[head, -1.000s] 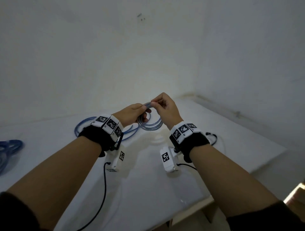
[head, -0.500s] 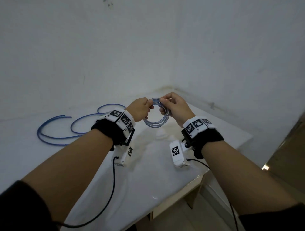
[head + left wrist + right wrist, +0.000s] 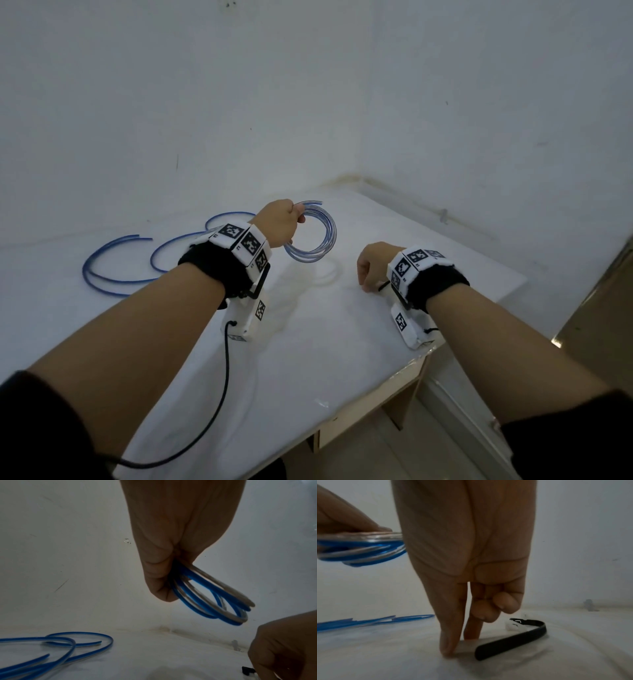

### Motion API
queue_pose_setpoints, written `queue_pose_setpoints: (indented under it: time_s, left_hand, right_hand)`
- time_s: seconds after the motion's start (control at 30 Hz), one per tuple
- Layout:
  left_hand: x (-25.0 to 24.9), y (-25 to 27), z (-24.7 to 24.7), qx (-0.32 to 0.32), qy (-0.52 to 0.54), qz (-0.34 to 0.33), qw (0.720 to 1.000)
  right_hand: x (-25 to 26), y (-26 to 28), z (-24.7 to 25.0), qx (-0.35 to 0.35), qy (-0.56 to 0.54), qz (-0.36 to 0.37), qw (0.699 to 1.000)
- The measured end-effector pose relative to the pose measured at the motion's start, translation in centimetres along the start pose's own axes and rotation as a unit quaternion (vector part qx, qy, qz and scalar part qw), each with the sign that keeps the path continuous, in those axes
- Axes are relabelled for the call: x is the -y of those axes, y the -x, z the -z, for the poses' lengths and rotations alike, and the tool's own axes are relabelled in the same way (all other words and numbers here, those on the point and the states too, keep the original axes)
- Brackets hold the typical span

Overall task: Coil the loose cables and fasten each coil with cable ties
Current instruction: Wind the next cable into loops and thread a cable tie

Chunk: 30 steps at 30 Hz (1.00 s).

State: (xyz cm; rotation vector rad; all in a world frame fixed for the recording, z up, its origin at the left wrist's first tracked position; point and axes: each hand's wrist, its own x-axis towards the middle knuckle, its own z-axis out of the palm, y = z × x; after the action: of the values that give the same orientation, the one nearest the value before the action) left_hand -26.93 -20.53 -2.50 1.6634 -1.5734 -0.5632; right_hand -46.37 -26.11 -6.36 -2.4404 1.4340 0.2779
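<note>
So the left hand (image 3: 279,222) has its fingers curled around one side of the coiled cable (image 3: 313,236), a blue-and-clear one, keeping it up off the counter (image 3: 342,342) with the loops hanging free. The ring stands roughly upright in the head view, its cut ends poking out at the top toward the right.

The right hand (image 3: 371,265) is down on the counter, thumb and index fingertip coming together right at the end of a black cable tie (image 3: 513,638) (two other fingers tucked in). I can't tell if it's actually pinched yet.

Looks like coiling's done for this one and it's the fetch-the-tie step. The tie lies flat and bent into a V, its near end pointing at the fingertips. Next it needs lifting by that end and threading around the bundled loops.

More loose blue cable (image 3: 116,270) lies further left.
</note>
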Motion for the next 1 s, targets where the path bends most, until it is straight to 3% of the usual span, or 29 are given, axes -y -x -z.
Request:
queue_pose_setpoints:
  time_s: [0.13, 0.23, 0.37, 0.47, 0.53, 0.6, 0.73, 0.8, 1.0]
  left_hand:
    - [0.5, 0.3, 1.1, -0.017, 0.002, 0.005, 1.0]
    - [1.2, 0.7, 2.4, -0.027, -0.038, 0.014, 0.999]
    - [2.7, 1.7, 4.5, -0.044, -0.078, 0.032, 0.995]
    - [3.8, 2.5, 6.4, -0.064, -0.111, 0.047, 0.991]
    - [4.6, 3.1, 7.9, -0.079, -0.126, 0.06, 0.987]
    - [5.4, 3.8, 9.4, -0.104, -0.132, 0.073, 0.983]
    - [6.9, 5.2, 12.3, -0.158, -0.126, 0.075, 0.977]
    - [7.6, 6.0, 13.5, -0.174, -0.12, 0.076, 0.974]
    - [9.6, 8.1, 17.0, -0.198, -0.073, 0.092, 0.973]
  right_hand:
    - [0.7, 0.2, 0.5, -0.061, -0.044, 0.006, 0.997]
    - [1.8, 0.1, 1.3, -0.148, -0.22, 0.027, 0.964]
    - [5.0, -0.2, 2.9, -0.248, -0.482, 0.103, 0.834]
    - [8.4, 0.1, 4.0, -0.25, -0.631, 0.161, 0.717]
    - [10.8, 0.3, 4.3, -0.22, -0.687, 0.191, 0.666]
    - [13.4, 0.2, 4.2, -0.178, -0.703, 0.216, 0.654]
    - [18.5, -0.6, 3.4, -0.122, -0.647, 0.242, 0.713]
    - [21.0, -1.1, 2.9, -0.11, -0.63, 0.256, 0.725]
    - [27.1, -1.9, 2.3, -0.099, -0.653, 0.338, 0.67]
